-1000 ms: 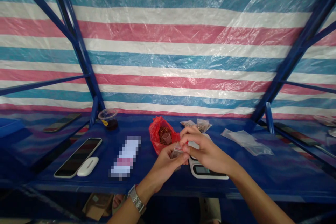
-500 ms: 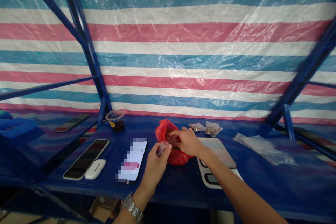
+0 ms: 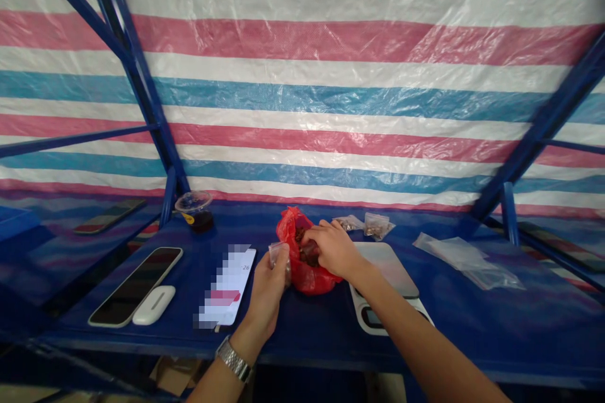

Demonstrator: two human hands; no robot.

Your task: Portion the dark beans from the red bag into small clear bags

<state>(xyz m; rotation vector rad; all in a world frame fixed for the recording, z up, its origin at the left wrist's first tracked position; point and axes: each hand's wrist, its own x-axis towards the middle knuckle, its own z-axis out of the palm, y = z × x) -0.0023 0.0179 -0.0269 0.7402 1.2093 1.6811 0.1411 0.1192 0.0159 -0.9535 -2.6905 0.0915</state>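
My left hand (image 3: 268, 293) is closed on a small clear zip bag (image 3: 280, 257), held upright at the left side of an opened red plastic bag (image 3: 314, 279). Inside the red bag lie small brown pieces (image 3: 299, 236), too fine to name. My right hand (image 3: 333, 249) reaches into its mouth, fingers bent down among the pieces; the fingertips are partly hidden, so whatever they pinch cannot be made out. Just right of the red bag, under my right forearm, stands a kitchen scale (image 3: 385, 269) with a metal plate and a small display.
Two small filled zip bags (image 3: 377, 225) lie behind the scale, with flat clear bags (image 3: 467, 261) to its right. On the left are a lit phone (image 3: 229, 289), a dark phone (image 3: 137, 286), a white earbud case (image 3: 154, 305) and a lidded cup (image 3: 196, 213). Blue frame posts rise at both sides.
My left hand has moved left, away from my right hand, and the small zip bag now stands upright in it. My right hand stays in the red bag. The view has shifted slightly.
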